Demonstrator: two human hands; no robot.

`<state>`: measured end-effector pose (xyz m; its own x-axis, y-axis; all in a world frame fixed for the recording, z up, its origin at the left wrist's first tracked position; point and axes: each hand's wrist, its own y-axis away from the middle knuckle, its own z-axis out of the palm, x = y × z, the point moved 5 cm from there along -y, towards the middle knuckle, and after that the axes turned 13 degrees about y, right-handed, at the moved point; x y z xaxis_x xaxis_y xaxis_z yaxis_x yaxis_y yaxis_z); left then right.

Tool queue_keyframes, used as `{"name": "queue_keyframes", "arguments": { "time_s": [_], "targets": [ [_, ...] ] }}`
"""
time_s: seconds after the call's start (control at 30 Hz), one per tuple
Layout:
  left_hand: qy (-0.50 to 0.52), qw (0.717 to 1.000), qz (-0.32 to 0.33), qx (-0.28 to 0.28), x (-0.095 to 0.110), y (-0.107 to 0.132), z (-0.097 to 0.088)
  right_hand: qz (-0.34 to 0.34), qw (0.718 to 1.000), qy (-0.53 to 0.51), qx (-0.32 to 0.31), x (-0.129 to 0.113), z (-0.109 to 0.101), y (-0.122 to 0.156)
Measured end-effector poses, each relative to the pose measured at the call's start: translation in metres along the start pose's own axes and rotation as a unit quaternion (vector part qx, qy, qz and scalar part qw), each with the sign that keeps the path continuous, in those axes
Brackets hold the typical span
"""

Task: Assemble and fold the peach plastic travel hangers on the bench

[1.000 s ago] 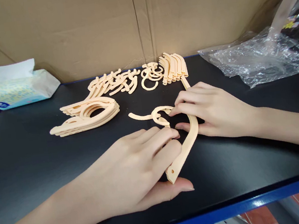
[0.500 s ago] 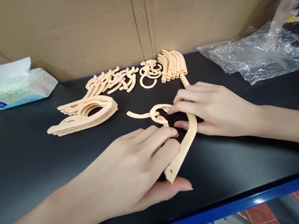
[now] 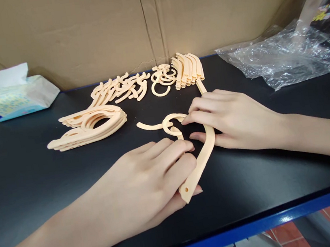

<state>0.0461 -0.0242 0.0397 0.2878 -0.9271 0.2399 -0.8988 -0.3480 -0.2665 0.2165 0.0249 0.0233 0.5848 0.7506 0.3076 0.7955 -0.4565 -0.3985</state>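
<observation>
Gripped in left hand [image 3: 156, 178] and right hand [image 3: 232, 118], centre: curved cream bar [image 3: 205, 156]. Stacked left of centre on worktop [image 3: 248, 193]: cream hanger pieces [image 3: 101, 130].

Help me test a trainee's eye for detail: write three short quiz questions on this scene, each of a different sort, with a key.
1. Multiple choice. What lies on the right side of the black table?
A) A tissue pack
B) Crumpled clear plastic
C) A drinking mug

2. True or false. The right hand has its fingers on the long curved cream piece.

3. Short answer. Which is nearer the camera: the cream stack or the pile of small hooks?

Key: 1. B. 2. True. 3. The cream stack.
</observation>
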Motion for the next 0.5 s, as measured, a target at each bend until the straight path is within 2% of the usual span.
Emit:
{"name": "queue_keyframes", "arguments": {
  "time_s": [0.5],
  "targets": [
    [-0.038, 0.999, 0.013, -0.022, 0.0029, -0.0013, 0.0043, -0.024, 0.999, 0.030, -0.007, -0.0032, -0.0018, -0.0008]
  ]
}}
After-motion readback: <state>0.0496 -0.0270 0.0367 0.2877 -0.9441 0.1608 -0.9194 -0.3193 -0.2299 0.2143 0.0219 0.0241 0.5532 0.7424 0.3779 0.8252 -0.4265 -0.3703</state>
